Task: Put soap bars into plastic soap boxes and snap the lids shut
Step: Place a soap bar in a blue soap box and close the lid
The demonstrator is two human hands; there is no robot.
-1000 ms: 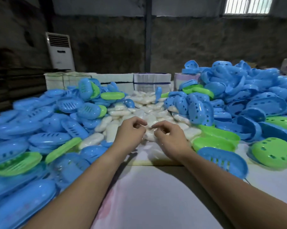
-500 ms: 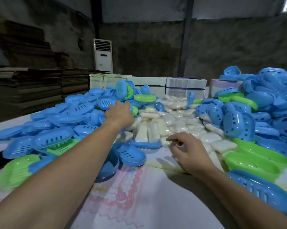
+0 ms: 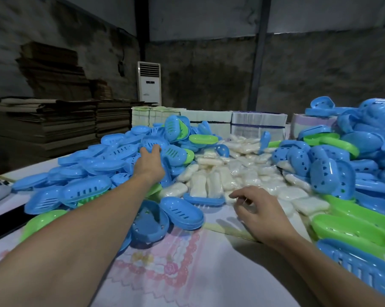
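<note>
Bare patterned bench (image 3: 165, 273) lies between the forearms, hemmed by blue and green soap boxes (image 3: 182, 212) left and right; none visibly holds soap. Wrapped soap bars (image 3: 213, 185) are heaped centrally. Left hand (image 3: 149, 162) reaches into the left pile, fingers (image 3: 152, 149) curled on a slotted blue lid (image 3: 152, 141). Right hand (image 3: 258, 211) hovers beside the bars, fingers loosely curled; whether they pinch anything cannot be told.
</note>
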